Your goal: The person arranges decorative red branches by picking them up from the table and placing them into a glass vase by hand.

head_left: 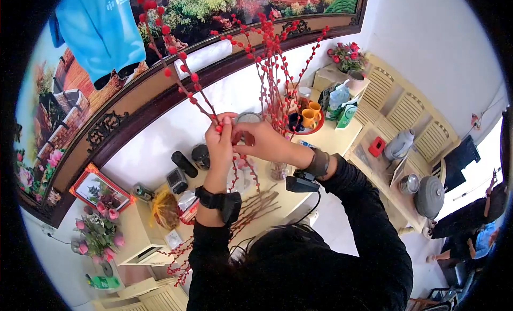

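Long stems with red berries (195, 85) rise from my left hand (220, 141), whose fingers are wrapped round them. My right hand (262, 142) is close beside it on the right, its thumb and index finger curled together near the stems; what they hold, if anything, is too small to tell. Behind my right hand stands an upright bunch of red-berry branches (275, 70), and a clear glass vase (278, 171) shows below my right wrist. More bare-stemmed berry branches (256, 212) lie on the cream cabinet top below my hands.
At the left are a framed picture (100, 190), pink flowers (101, 231) and a yellow-wrapped item (164, 209). Orange mugs (309, 118) stand on a red tray behind the branches. To the right are a low table with a kettle (399, 145) and a wooden bench (406, 110). Another person (483, 241) is at far right.
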{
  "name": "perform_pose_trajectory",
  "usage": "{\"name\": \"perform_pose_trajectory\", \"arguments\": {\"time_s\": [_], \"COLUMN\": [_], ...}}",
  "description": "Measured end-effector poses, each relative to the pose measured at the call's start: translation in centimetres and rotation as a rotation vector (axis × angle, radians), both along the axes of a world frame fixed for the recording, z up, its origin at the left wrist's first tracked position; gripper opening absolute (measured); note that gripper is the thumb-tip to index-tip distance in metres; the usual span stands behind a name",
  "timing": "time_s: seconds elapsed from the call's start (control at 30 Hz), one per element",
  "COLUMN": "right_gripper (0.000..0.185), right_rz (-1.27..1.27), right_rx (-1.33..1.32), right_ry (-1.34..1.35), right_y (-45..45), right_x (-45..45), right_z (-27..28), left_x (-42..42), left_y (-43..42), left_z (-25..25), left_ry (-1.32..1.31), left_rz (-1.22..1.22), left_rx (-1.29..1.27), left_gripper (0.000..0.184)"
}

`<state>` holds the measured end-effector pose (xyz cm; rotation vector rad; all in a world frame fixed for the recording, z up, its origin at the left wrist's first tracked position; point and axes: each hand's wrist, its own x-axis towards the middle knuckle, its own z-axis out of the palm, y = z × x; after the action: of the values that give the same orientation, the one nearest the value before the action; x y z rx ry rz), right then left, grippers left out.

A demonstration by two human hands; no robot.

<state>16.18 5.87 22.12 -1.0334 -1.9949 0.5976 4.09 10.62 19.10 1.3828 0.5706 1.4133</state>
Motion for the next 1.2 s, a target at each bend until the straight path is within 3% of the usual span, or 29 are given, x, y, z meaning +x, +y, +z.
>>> {"name": "perform_pose_trajectory", "arguments": {"time_s": [0.27,0.4,0.47,0.7,1.0,1.03,1.2], "right_gripper": [0.026,0.027,0.026,0.02,0.02,0.02,0.021], "right_rz": [-0.044,-0.123,-0.127,-0.066,-0.061,-0.066,-0.075], "right_rx": [-0.056,0.003,0.11,-0.029,0.011,-0.087,-0.016], "right_ry": [0.213,0.14,0.18,0.173,0.149,0.181,0.253], "right_y": [0.6,0.2,0.0,-0.8,-2.0,-2.2,-3.1], "right_x": [0.5,0.7,0.7,2.5,5.4,5.6,6.1], "right_z": [-2.2,-1.1,-1.0,-0.3,0.9,1.3,2.9], "left_x": [2.0,2.4,2.4,3.3,4.1,4.2,5.1], "left_y": [-0.1,-0.3,-0.1,1.2,1.3,1.1,1.4], "left_z": [0.0,0.8,1.1,0.8,0.1,0.2,-0.7], "left_ry": [-0.015,0.072,-0.02,-0.09,-0.012,0.014,0.017], "left_rz": [0.005,0.031,-0.074,-0.138,-0.146,-0.139,-0.141], "left_rx": [0.093,0.19,0.204,0.303,0.141,0.114,0.096], "left_gripper": [0.021,0.031,0.032,0.044,0.026,0.026,0.03]}}
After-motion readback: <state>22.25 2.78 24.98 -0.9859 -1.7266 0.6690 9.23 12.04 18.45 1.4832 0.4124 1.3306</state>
